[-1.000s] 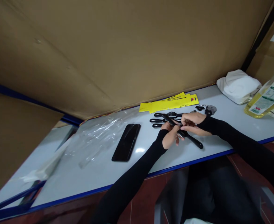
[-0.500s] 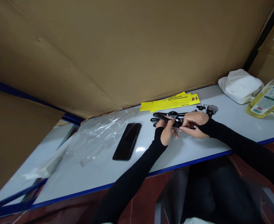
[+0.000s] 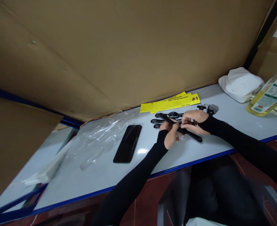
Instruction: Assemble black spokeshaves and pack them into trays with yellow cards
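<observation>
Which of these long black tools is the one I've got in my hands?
The slanted, glossy black two-handled tool, gripped by your left hand, your right hand at its middle. The other long black tools lie beyond it, nearly level across the picture.

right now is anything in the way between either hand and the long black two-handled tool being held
Nothing visible is. The bare left hand holds the long black two-handled tool; the bare right hand is at its middle. Similar long black tools lie beyond it, not between.
</observation>
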`<action>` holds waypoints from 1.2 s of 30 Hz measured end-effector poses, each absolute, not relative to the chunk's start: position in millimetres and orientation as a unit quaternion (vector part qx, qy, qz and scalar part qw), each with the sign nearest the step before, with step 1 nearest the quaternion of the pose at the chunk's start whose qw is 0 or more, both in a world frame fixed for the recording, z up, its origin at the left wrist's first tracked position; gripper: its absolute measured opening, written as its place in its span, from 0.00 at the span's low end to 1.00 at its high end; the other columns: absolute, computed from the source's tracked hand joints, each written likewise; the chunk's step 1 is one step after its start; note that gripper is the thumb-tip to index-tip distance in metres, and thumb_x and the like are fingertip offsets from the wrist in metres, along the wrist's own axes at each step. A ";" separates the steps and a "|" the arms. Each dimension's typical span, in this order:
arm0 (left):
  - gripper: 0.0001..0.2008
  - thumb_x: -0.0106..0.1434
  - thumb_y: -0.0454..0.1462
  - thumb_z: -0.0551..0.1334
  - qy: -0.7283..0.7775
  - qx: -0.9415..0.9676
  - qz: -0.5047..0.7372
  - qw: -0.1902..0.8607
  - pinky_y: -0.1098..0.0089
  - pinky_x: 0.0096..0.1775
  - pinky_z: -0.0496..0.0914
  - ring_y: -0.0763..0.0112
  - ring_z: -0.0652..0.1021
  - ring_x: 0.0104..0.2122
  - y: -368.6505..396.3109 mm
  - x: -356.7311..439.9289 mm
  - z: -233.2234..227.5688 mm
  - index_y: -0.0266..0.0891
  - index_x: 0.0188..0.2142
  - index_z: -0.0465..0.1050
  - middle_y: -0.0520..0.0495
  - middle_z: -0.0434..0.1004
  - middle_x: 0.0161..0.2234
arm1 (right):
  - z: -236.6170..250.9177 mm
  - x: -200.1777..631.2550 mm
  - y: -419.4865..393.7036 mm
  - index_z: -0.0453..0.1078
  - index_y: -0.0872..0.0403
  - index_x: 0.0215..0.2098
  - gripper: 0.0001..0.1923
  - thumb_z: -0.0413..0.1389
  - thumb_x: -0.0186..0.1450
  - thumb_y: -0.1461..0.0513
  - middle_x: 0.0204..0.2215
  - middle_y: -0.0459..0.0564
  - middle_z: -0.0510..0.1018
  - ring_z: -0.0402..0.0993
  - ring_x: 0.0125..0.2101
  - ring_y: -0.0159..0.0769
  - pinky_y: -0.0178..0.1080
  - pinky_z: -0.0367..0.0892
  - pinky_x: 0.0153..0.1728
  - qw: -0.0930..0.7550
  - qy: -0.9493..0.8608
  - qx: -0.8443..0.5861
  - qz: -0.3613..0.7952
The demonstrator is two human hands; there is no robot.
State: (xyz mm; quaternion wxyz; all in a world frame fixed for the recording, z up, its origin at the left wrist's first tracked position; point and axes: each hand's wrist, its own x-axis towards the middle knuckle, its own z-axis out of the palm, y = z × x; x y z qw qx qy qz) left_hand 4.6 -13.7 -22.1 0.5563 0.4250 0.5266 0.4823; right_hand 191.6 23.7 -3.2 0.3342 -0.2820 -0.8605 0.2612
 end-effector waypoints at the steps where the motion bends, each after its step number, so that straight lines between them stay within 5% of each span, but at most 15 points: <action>1: 0.24 0.52 0.46 0.74 0.525 0.429 0.486 0.552 0.72 0.11 0.64 0.61 0.79 0.16 -14.5 5.2 -23.2 0.40 0.40 0.65 0.53 0.75 0.23 | -3.0 191.0 22.8 0.71 0.54 0.34 0.10 0.62 0.69 0.57 0.28 0.44 0.76 0.67 0.24 0.28 0.33 0.61 0.26 0.333 -0.859 -0.289 0.258; 9: 0.24 0.49 0.46 0.72 0.527 0.412 0.481 0.567 0.70 0.13 0.67 0.56 0.82 0.19 -13.2 6.2 -19.8 0.41 0.40 0.64 0.52 0.75 0.23 | -4.0 187.0 16.9 0.67 0.52 0.33 0.09 0.63 0.65 0.59 0.24 0.41 0.73 0.64 0.21 0.27 0.32 0.61 0.26 0.335 -0.848 -0.330 0.244; 16: 0.23 0.48 0.45 0.70 0.515 0.408 0.466 0.593 0.70 0.12 0.66 0.53 0.82 0.19 -8.1 2.6 -16.6 0.41 0.38 0.63 0.49 0.77 0.20 | 4.3 197.1 20.5 0.78 0.52 0.53 0.15 0.57 0.69 0.65 0.37 0.48 0.77 0.66 0.25 0.26 0.30 0.58 0.23 0.346 -0.865 -0.251 0.262; 29: 0.22 0.53 0.47 0.71 0.479 0.455 0.408 0.631 0.72 0.14 0.68 0.57 0.82 0.20 -11.1 -1.2 -20.7 0.42 0.38 0.62 0.47 0.79 0.20 | -1.3 207.2 33.9 0.77 0.53 0.50 0.10 0.60 0.71 0.62 0.34 0.46 0.78 0.68 0.27 0.27 0.30 0.61 0.25 0.258 -0.887 -0.218 0.313; 36: 0.22 0.53 0.47 0.73 0.459 0.470 0.390 0.645 0.71 0.12 0.68 0.55 0.83 0.19 -15.7 3.5 -18.3 0.40 0.37 0.65 0.50 0.77 0.20 | -0.6 205.8 33.6 0.69 0.52 0.37 0.15 0.66 0.66 0.52 0.25 0.40 0.72 0.62 0.23 0.27 0.33 0.59 0.26 0.214 -0.869 -0.268 0.356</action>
